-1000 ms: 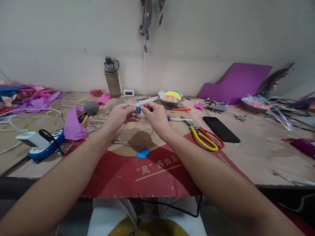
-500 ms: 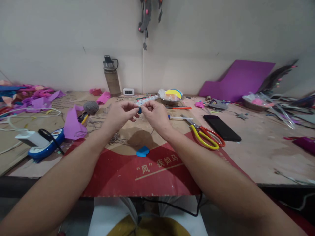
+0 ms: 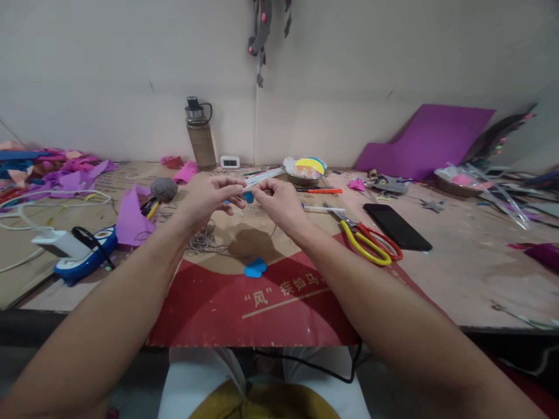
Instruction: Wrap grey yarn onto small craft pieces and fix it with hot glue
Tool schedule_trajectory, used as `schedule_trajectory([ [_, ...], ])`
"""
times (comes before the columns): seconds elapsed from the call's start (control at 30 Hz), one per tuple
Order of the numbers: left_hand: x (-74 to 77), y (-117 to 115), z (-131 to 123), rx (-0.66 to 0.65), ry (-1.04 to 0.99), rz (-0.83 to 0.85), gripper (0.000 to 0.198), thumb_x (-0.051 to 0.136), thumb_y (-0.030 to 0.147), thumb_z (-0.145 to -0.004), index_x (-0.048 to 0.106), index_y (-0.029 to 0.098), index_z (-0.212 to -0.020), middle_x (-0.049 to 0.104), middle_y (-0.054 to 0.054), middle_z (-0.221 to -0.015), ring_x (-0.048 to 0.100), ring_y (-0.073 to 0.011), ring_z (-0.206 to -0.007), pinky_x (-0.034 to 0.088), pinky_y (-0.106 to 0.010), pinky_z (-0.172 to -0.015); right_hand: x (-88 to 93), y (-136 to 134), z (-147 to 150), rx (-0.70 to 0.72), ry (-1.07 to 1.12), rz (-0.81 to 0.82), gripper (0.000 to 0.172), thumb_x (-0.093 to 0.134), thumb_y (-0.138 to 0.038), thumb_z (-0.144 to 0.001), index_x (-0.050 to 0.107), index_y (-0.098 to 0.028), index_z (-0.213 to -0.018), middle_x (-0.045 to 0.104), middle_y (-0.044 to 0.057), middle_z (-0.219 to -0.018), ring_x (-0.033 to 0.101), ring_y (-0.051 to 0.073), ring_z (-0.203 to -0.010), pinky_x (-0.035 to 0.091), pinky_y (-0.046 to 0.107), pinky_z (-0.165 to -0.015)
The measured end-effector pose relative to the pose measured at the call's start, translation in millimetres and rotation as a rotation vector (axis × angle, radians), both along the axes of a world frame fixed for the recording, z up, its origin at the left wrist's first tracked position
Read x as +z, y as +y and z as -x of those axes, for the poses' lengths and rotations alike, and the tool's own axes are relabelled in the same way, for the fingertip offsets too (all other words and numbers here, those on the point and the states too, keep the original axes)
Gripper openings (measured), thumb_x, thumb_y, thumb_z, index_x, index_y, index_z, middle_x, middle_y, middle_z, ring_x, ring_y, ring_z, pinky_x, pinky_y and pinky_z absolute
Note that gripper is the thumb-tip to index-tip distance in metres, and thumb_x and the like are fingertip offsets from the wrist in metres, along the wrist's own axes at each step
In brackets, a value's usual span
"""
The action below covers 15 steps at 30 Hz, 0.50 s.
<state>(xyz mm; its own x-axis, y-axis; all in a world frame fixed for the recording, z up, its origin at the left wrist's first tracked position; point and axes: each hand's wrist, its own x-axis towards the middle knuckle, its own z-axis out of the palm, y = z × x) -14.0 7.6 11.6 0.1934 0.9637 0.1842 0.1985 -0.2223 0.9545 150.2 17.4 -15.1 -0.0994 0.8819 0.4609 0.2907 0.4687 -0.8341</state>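
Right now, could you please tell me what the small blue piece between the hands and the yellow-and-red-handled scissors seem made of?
Small blue piece: perhaps felt or foam; dull and evenly coloured, but too small to be sure. Scissors: blades grey, likely metal; handles smooth and slightly glossy, probably plastic-coated.

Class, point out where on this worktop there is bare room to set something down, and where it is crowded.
Bare: the tabletop between the black phone and purple item, nearer than the gray star; also the red cardboard below the blue cutout. Crowded: the left side, with colored scraps, white charger and yarn ball.
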Motion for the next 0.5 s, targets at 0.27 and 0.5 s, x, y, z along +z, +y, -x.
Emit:
schedule_trajectory([
  [0.27, -4.4, -0.9, 0.3, 0.087, 0.458, -0.324, 0.021, 0.064, 0.031, -0.075, 0.075, 0.015, -0.083, 0.069, -0.004, -0.065, 0.061, -0.0131, -0.059, 0.044, -0.021, -0.051, 2.6, -9.7, -1.1, -0.144, -0.348, -0.195, 0.012, 0.057, -0.023, -0.082, 0.065, -0.016, -0.076, 0.059, 0.001, -0.067, 0.046, 0.012, -0.062, 0.031, 0.027, -0.060],
  [0.5, -4.8, 0.5, -0.3, 0.177, 0.526, -0.394, 0.017, 0.062, 0.027, -0.076, 0.074, 0.015, -0.077, 0.068, -0.003, -0.060, 0.055, -0.0099, -0.051, 0.038, -0.021, -0.049, 1.0, -5.9, -1.6, -0.035, -0.273, -0.131, 0.016, 0.053, -0.023, -0.087, 0.066, -0.015, -0.081, 0.060, 0.001, -0.069, 0.047, 0.012, -0.062, 0.034, 0.026, -0.062],
])
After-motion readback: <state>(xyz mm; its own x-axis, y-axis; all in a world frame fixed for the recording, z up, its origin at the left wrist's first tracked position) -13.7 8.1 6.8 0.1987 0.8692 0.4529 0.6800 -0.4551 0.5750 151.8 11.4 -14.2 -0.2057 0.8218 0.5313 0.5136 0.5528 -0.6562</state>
